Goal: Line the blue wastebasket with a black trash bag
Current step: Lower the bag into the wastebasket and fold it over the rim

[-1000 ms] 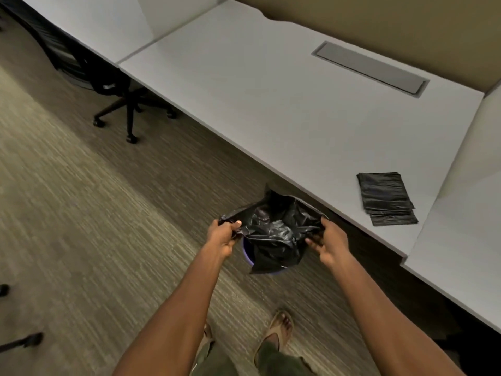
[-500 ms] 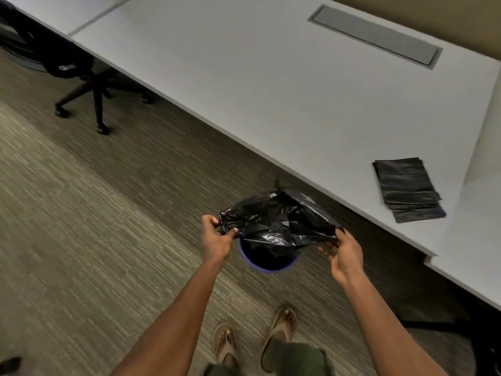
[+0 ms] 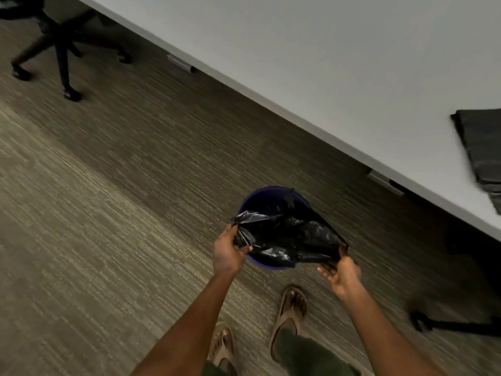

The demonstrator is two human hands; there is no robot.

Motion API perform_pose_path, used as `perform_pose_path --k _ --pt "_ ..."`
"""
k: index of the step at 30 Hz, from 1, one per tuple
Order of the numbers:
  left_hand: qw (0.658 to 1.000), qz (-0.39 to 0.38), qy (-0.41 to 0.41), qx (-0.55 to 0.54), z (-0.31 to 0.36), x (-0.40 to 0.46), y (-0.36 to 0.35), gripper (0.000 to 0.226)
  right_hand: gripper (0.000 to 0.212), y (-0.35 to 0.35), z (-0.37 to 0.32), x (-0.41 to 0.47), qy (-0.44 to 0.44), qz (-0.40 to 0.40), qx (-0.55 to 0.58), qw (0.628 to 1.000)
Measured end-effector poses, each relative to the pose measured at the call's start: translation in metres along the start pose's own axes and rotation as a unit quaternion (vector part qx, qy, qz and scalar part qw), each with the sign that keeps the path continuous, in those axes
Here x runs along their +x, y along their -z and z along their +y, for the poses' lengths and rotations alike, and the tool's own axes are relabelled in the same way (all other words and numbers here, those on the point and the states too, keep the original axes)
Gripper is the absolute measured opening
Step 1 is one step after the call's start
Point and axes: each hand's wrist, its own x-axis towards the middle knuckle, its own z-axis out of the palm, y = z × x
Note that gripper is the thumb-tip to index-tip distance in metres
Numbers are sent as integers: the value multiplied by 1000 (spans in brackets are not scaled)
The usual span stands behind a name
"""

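Fingers of the left hand (image 3: 229, 253) and right hand (image 3: 342, 270) pinch the black trash bag (image 3: 284, 237) by its edges above the blue wastebasket (image 3: 267, 192), its rim as yet unlined

Trash bag (image 3: 287, 237) between left hand (image 3: 227, 253) and right hand (image 3: 343, 275) is showing thin, glossy, crinkled black plastic. Wastebasket (image 3: 260, 192) beneath is looking smooth blue plastic. Floor (image 3: 108, 213) is reading as ribbed matt carpet. Table (image 3: 325, 63) beyond: smooth, matt.
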Motion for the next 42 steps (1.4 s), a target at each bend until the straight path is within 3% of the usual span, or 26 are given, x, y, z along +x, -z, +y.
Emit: perform_pose_path --k 5,11,15,20,23,27,33,37,42 --pt "997 -50 -34 56 -14 14 -28 96 37 2 5 44 -1 -18 -36 999" --pt "981 -145 -97 88 -57 33 -52 119 29 13 15 96 1 -47 -205 978" --pt "968 -174 -164 76 -84 47 -57 122 25 24 22 136 3 -68 -224 972" --pt "942 -159 -248 162 -124 73 -68 133 13 37 31 181 69 -148 -222 961" --pt "933 -113 -285 189 -144 83 -74 132 12 37 40 200 123 -171 -232 950" --pt "932 -44 -318 171 -162 92 -70 125 7 38 49 210 161 -141 -280 936" --pt "931 -44 -320 168 -184 126 -46 131 14 27 54 213 212 -83 -366 902" --pt "940 -54 -300 150 -193 145 -42 131 16 18 57 204 169 -126 -271 939" --pt "939 -51 -314 131 -205 163 -46 133 41 -13 92 206 103 -119 31 987"
